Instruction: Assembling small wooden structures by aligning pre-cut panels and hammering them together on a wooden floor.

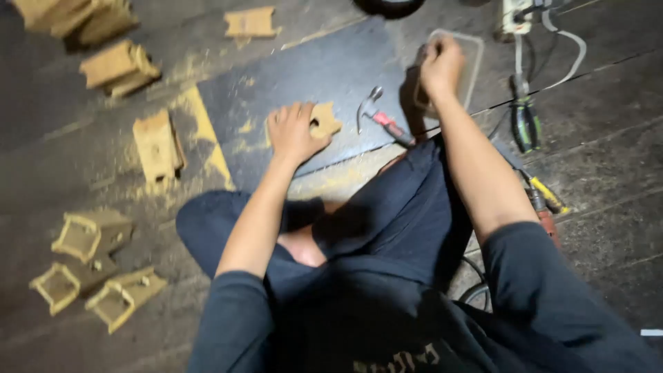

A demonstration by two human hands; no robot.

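I sit on a dark floor with my legs folded. My left hand (293, 131) lies flat with fingers spread on a small tan wooden piece (324, 120) on the floor in front of me. My right hand (440, 65) reaches further out and its fingers are closed inside a clear plastic container (471, 69); what they grip is hidden. A hammer with a red handle (380, 119) lies on the floor between the two hands.
Several tan wooden box-like pieces lie to the left (157, 146) and lower left (91, 233), more at the top left (119, 67). Sawdust is scattered about. Pliers with green handles (525, 123), a white power strip (512, 15) with cables and a yellow-handled tool (548, 195) lie right.
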